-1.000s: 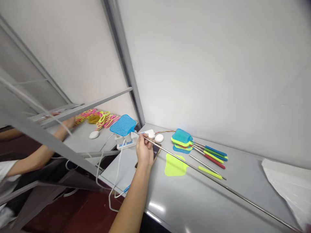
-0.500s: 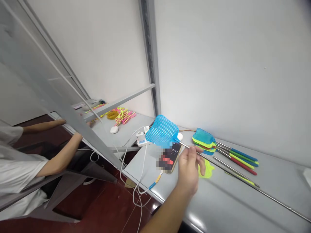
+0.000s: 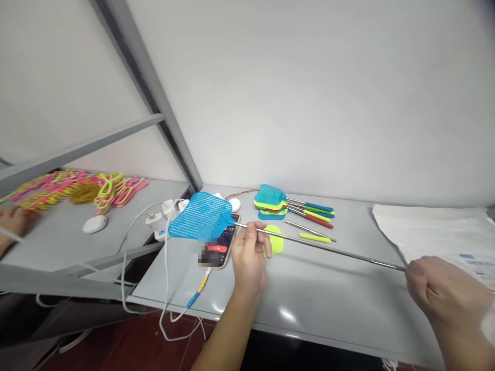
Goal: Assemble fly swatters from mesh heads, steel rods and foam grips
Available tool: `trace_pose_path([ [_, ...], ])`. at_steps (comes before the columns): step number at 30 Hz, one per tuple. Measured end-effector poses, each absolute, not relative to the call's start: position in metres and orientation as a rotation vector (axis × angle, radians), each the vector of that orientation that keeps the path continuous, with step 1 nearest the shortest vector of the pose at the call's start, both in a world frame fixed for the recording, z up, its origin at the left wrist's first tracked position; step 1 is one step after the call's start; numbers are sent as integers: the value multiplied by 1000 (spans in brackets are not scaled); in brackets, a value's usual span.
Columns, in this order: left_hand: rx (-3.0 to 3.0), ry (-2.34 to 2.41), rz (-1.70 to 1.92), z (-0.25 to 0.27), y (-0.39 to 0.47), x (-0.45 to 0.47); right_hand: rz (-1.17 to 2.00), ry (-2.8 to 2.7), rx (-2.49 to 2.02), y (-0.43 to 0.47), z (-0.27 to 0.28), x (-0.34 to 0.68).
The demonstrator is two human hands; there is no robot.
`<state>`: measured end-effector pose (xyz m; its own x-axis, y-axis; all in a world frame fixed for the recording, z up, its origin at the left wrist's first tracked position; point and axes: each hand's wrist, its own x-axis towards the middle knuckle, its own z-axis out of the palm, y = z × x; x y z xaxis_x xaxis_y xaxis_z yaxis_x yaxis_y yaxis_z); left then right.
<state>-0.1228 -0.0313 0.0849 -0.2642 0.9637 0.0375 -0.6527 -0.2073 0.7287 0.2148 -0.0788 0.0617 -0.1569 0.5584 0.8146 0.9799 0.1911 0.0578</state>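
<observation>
A fly swatter with a blue mesh head (image 3: 203, 216) and a long extended metal rod is held between both hands above the table. My left hand (image 3: 249, 252) pinches the rod close to the blue head. At the rod's other end, my right hand (image 3: 444, 288) is closed around it, hiding the grip. Beneath the rod lie a yellow-green swatter head (image 3: 274, 240), a loose metal rod (image 3: 309, 230) and a yellow-green handle sleeve (image 3: 314, 238). Behind them sits a stack of swatters (image 3: 269, 195) with blue, green, yellow and red handles.
A phone (image 3: 222, 250) on a charging cable lies under the blue head. White chargers (image 3: 155, 222) plug into a power strip. A white plastic bag (image 3: 433, 232) is at right. Beyond the grey frame (image 3: 154, 93), another person's hand (image 3: 13, 224) is near pink-yellow cords (image 3: 112, 190).
The view has swung right, so my right hand on the rod's far end and the white bag now show. My left hand still pinches the rod near the blue head.
</observation>
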Motion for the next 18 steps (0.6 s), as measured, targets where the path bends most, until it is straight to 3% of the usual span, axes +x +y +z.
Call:
trace_pose_path([
  [3, 599, 751, 1773, 87, -28, -124, -987, -1913, -1376, -72, 70, 203],
  [18, 554, 689, 1985, 78, 9, -161, -552, -2036, -1436, -65, 64, 182],
])
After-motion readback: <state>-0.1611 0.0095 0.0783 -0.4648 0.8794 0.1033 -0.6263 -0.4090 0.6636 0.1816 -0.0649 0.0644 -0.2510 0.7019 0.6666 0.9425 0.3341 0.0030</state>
